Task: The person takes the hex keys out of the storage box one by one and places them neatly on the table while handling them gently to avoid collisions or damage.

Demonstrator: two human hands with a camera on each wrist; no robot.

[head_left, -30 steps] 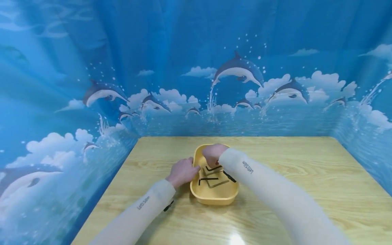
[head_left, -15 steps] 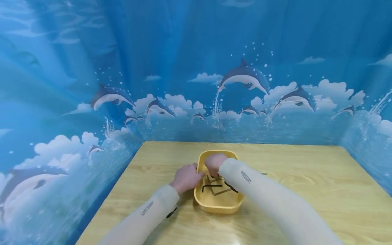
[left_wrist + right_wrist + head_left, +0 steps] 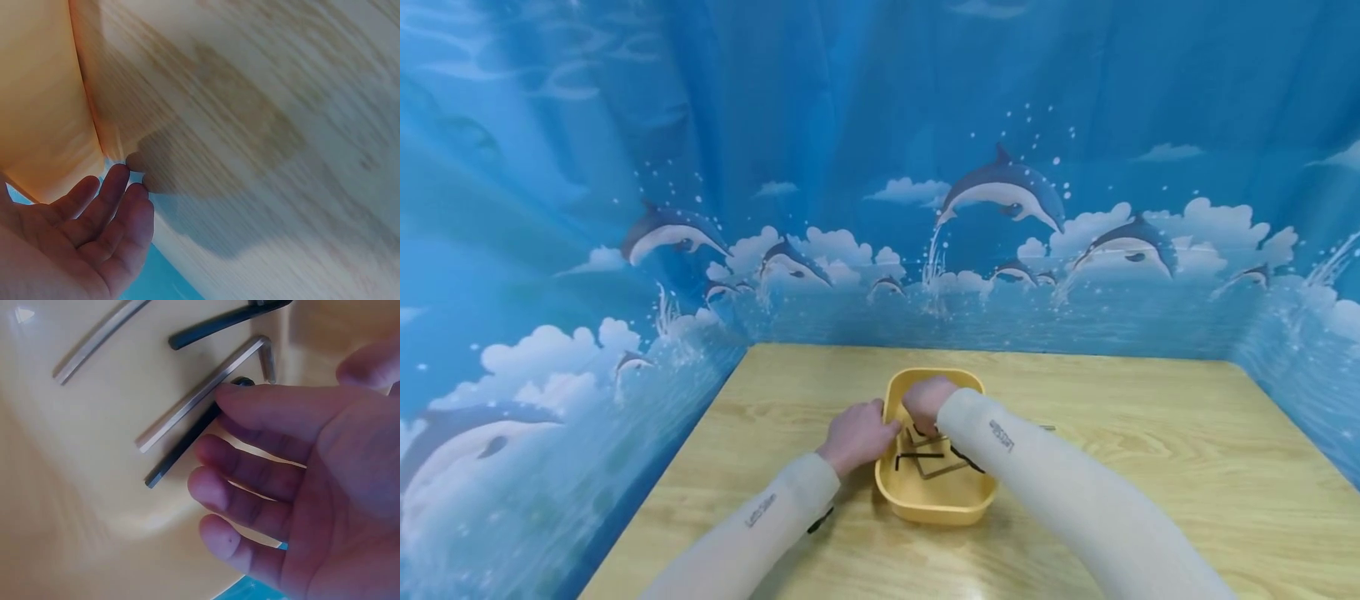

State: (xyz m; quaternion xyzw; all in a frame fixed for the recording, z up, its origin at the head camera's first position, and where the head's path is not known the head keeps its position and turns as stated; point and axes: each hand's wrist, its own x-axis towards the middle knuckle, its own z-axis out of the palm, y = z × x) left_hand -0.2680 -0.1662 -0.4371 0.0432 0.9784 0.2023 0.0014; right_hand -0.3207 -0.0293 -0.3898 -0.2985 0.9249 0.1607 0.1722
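A yellow plastic tub (image 3: 936, 510) stands on the table with several L-shaped hex keys inside. My left hand (image 3: 859, 435) grips its left rim, thumb over the edge and fingers along the outside; in the left wrist view those fingers (image 3: 119, 200) are loosely bent beside the wall. My right hand (image 3: 927, 402) reaches into the far half of the tub. In the right wrist view its index fingertip is at a black hex key (image 3: 184, 447), with the thumb apart. A silver hex key (image 3: 203, 394) lies alongside, another black one (image 3: 228, 324) beyond, and a second silver one (image 3: 100, 340) farther off.
The wooden table (image 3: 1150, 450) extends to both sides of the tub. A thin metal end (image 3: 1047, 427) shows beyond the right sleeve, which hides the rest. A blue curtain (image 3: 850, 167) with dolphins hangs behind and at the sides.
My right hand has shifted slightly nearer inside the tub and covers most of the far black hex key. The left hand stays at the rim. The head view has tilted a little.
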